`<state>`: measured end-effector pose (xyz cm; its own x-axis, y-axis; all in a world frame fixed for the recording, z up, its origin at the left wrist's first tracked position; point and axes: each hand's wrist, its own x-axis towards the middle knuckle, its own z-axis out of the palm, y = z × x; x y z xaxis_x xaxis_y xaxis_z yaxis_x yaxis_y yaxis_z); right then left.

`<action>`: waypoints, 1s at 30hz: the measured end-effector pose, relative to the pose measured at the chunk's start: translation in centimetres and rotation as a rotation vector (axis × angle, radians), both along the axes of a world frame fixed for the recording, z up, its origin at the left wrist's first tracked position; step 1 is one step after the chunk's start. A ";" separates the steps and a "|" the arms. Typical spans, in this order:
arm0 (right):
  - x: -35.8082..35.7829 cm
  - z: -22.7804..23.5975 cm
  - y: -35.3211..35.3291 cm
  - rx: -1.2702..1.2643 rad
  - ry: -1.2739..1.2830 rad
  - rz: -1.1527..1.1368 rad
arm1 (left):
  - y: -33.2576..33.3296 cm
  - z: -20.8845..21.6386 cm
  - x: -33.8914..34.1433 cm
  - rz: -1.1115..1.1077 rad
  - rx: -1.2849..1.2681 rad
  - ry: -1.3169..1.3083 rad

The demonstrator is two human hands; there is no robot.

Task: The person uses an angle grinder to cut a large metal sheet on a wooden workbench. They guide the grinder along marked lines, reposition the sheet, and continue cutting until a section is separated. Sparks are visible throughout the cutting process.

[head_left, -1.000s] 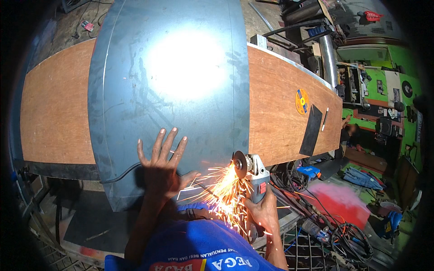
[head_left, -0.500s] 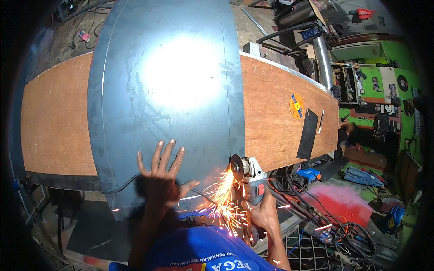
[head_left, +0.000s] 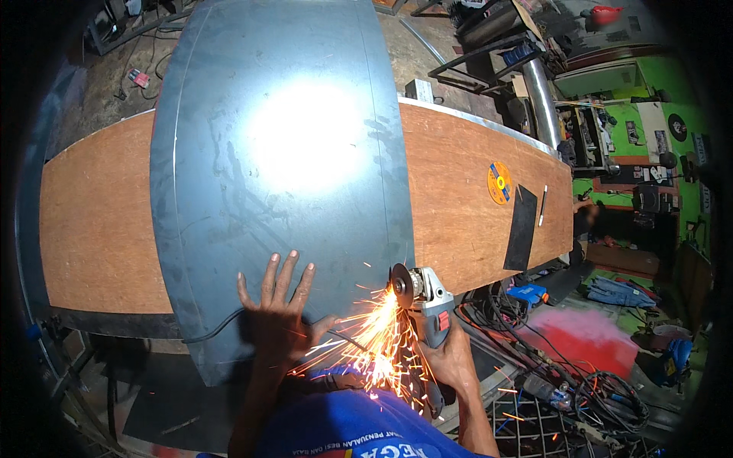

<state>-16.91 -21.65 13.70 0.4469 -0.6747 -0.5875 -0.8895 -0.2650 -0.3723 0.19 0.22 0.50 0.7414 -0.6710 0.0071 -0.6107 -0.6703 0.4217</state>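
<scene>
Blue-grey sheet metal (head_left: 210, 214) fills the frame's centre, lying across brown plywood (head_left: 466, 221). At lower centre, the right hand (head_left: 450, 357) grips an angle grinder (head_left: 429, 317), its dark wheel (head_left: 399, 286) near the sheet's right edge (orange sparks (head_left: 379, 336) spray downward). Left of those, the left hand (head_left: 281, 324) is open, spread over the sheet.

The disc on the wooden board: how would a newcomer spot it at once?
Find the big grey metal sheet up the middle of the view, laid across the wooden board. On the board's right-hand part, beyond the sheet's edge, lies a flat orange disc. Its neighbours, a black strip and a slim pen-like stick, are long and narrow; this one is round and bright.
</scene>
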 end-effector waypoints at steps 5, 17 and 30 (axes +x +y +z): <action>0.2 -0.1 -0.2 -0.005 0.036 -0.009 | 0.0 -0.3 0.0 0.004 -0.021 0.005; 1.0 -0.3 -0.4 -0.036 -0.036 0.017 | 0.1 -0.3 0.1 -0.003 -0.014 0.030; 1.8 -0.6 -1.1 -0.021 -0.014 0.037 | 0.2 0.0 0.2 -0.007 -0.021 0.081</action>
